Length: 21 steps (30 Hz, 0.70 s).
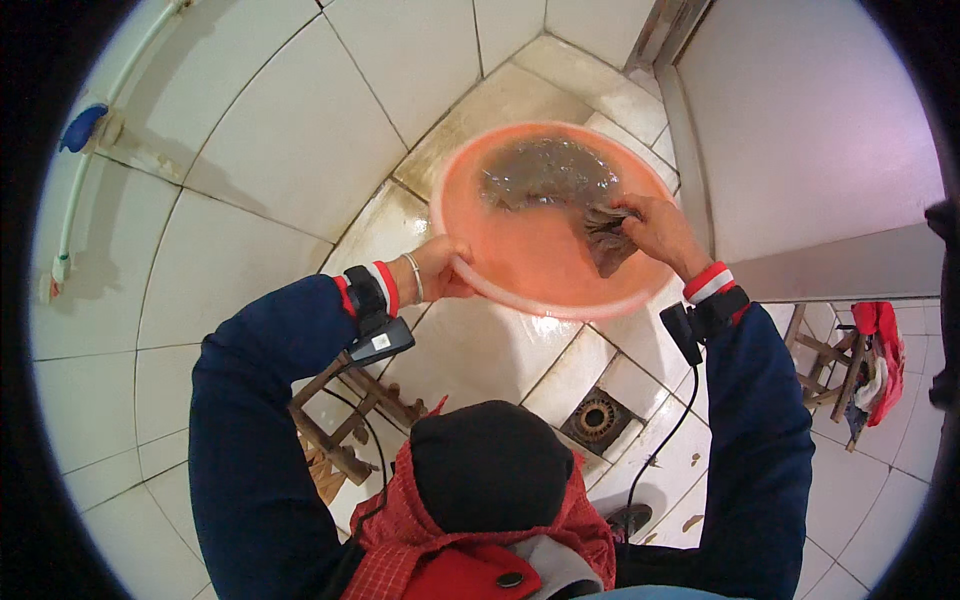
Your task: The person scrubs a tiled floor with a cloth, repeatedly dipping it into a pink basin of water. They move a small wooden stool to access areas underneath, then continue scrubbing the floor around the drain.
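Observation:
A wide orange plastic basin (515, 262) is tilted over the tiled floor, its far side lower. Murky grey water (550, 172) has pooled at that far side. My left hand (440, 268) is closed around the basin's near-left rim, with a bangle on the wrist. Over the right part of the basin, my right hand (662, 232) grips a bunched, wet grey cloth (607, 238). The cloth hangs against the inside of the basin, next to the water's edge. Its lower folds touch or nearly touch the orange wall; I cannot tell which.
A square floor drain (597, 416) lies between the basin and my body. Low wooden stools stand left (345, 425) and right, the right one near a red cloth (880, 350). A pale panel (815, 130) borders the right. On the left wall runs a pipe with a blue valve handle (82, 128).

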Each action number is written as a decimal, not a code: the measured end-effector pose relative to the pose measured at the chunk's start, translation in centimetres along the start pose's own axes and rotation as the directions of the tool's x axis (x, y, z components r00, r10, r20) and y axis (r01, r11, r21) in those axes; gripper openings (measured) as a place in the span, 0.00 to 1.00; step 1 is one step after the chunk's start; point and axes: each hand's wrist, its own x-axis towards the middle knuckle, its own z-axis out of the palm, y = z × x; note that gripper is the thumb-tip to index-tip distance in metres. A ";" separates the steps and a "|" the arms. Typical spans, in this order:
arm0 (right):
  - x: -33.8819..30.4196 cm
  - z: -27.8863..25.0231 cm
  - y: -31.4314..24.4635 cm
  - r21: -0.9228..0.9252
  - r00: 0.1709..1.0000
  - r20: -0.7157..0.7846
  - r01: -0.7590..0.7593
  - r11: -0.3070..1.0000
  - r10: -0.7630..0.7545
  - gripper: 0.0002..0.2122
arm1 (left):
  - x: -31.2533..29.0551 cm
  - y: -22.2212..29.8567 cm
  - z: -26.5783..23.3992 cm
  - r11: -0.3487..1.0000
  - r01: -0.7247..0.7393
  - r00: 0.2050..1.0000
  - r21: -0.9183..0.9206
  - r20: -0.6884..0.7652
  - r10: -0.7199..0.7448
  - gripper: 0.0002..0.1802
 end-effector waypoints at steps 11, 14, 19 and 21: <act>-2.0 0.2 -0.3 0.172 0.998 -0.003 -0.063 0.983 0.064 0.16 | -0.1 0.5 -1.1 0.996 -0.082 0.995 -0.035 -0.055 0.080 0.20; -3.1 0.3 -0.6 0.126 0.997 0.046 -0.062 0.990 0.057 0.16 | -1.4 -0.7 -0.9 0.990 -0.048 0.998 -0.130 -0.039 0.044 0.19; -4.5 0.4 -0.7 0.208 0.997 0.073 -0.037 0.977 0.023 0.17 | -2.3 -1.9 -0.3 0.993 0.031 0.999 -0.118 -0.040 -0.036 0.15; -4.7 0.3 -0.6 0.239 0.999 0.047 -0.005 0.971 -0.006 0.16 | -2.3 -1.8 0.0 0.994 0.032 0.999 -0.100 0.007 -0.031 0.15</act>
